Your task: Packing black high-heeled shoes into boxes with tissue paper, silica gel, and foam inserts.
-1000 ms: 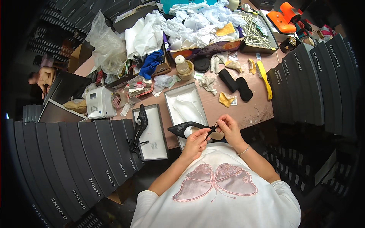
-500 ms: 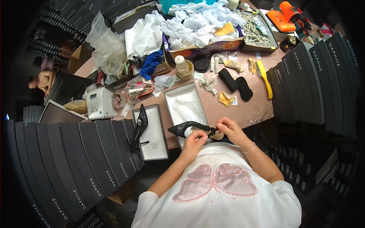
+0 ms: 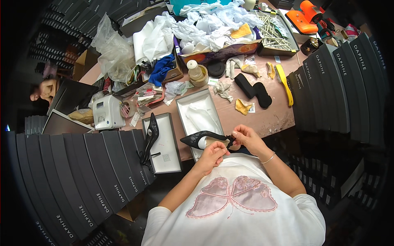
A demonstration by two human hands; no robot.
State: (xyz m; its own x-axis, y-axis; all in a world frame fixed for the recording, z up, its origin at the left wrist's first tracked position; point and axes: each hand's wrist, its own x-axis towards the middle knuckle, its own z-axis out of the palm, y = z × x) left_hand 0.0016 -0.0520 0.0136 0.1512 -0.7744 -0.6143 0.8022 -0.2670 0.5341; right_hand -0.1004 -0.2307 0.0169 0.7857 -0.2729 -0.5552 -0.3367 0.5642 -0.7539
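Observation:
A black lace pointed-toe shoe lies across the near end of an open grey shoe box, toe to the left. At its heel end, my left hand pinches the black strap, which appears tied in a bow. My right hand grips the same strap with thumb and fingertips, just right of the left fingers. My fingers partly hide the bow and the heel. The matching shoe rests in a grey box lid to the left, its straps hanging over the near edge.
Stacked dark shoe boxes stand at left, and more boxes at right. Farther back are a pump bottle, black sponge blocks, a yellow brush, a white label printer and a carton of crumpled paper.
My left fingers have shifted slightly right and nearer to me at the strap. My right fingers have changed their grip a little. The shoe has hardly moved.

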